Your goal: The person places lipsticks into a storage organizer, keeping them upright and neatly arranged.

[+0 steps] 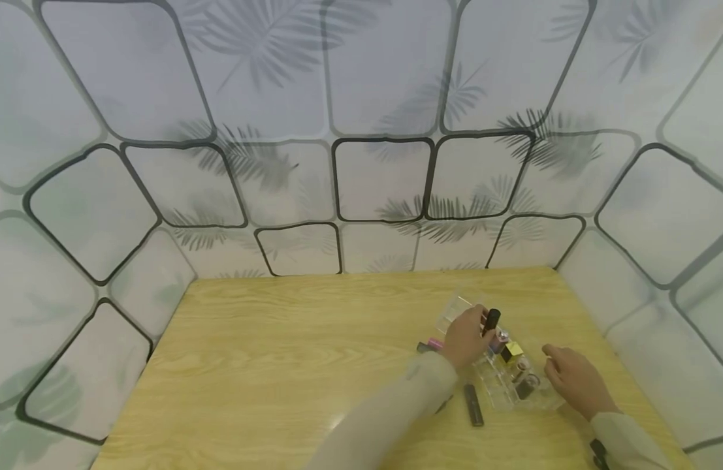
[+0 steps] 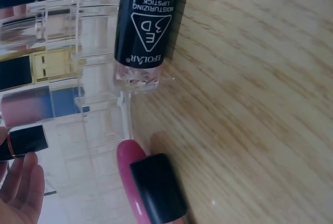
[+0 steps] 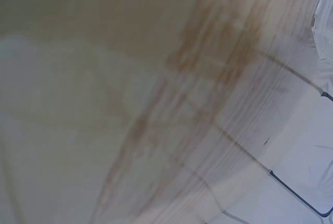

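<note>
Downward head and close left-wrist views share the clear organizer [image 2: 101,99].

Soft, even light is filling the head view, leaving a small pale glare on the surface [image 1: 249,365], while the wall [image 1: 385,179] is stretching toward the edges. In the left wrist view, the near tube [image 2: 143,31] is showing crisp lettering and casting a soft shadow. The right wrist view is looking hazy and blurred, darkening at upper left.
</note>
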A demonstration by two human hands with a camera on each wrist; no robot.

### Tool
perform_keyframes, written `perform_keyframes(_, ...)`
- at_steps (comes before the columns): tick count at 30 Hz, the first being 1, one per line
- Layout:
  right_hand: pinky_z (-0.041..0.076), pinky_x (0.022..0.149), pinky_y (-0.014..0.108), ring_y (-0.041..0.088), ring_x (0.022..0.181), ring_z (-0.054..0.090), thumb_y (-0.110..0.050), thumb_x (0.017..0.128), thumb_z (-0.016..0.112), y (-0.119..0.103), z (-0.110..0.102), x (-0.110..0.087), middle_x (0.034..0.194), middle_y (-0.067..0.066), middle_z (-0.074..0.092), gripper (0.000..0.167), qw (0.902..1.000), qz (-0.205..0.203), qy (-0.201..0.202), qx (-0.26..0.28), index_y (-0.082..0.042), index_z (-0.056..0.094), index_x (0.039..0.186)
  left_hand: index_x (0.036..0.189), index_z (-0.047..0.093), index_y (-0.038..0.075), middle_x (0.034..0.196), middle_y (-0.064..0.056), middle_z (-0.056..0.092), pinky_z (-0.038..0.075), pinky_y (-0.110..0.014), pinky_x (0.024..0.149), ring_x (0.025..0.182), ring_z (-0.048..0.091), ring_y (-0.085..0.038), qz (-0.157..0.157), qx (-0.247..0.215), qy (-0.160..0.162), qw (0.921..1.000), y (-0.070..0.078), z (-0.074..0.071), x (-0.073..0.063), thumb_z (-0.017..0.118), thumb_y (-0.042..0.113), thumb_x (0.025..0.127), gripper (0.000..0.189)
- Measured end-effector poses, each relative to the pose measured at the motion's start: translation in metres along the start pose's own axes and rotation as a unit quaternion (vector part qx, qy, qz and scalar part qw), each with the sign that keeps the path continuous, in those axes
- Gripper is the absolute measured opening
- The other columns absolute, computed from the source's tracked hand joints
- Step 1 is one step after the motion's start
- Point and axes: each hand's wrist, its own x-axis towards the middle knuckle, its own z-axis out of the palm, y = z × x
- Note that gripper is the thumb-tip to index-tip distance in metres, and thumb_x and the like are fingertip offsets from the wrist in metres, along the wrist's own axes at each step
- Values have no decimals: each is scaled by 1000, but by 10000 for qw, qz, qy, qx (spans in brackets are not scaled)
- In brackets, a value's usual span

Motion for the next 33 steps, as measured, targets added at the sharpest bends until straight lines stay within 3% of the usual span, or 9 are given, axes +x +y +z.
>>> perform_keyframes(14, 46, 55, 34, 14, 58, 51, -1, 76, 57, -2, 1, -1, 75, 7, 64, 19, 9999, -38, 74, -70, -1, 61, 95, 106, 58, 17, 91, 7, 67, 42, -9, 58, 70, 58, 1, -203, 455, -9, 9988, -2, 8, 2, 69, 29, 84, 27)
perform_keyframes(20, 41, 52, 29, 7, 56, 45, -1, 76, 58, -2, 4, -2, 70, 2, 60, 19, 9999, -18, 70, -87, -2, 61, 95, 98, 61, 16, 81, 6, 67, 40, -11, 52, 63, 56, -2, -128, 958, 15, 9953, -5, 9, -2, 72, 30, 80, 25)
perform_keyframes(25, 39, 50, 27, 4, 56, 42, -1, 77, 58, -1, 5, -2, 68, 0, 58, 18, 10000, 6, 46, -58, -2, 61, 95, 97, 64, 16, 82, 7, 67, 44, -12, 57, 67, 59, -3, -98, 1163, 57, 9931, -5, 9, -4, 72, 29, 79, 24)
perform_keyframes(33, 46, 55, 34, 14, 59, 52, -1, 78, 57, 0, 4, -2, 77, 7, 65, 19, 10000, 12, 43, -85, -1, 61, 97, 102, 64, 18, 88, 6, 67, 48, -15, 59, 73, 61, -6, -77, 1190, 86, 9928, -10, 22, -2, 71, 27, 80, 25)
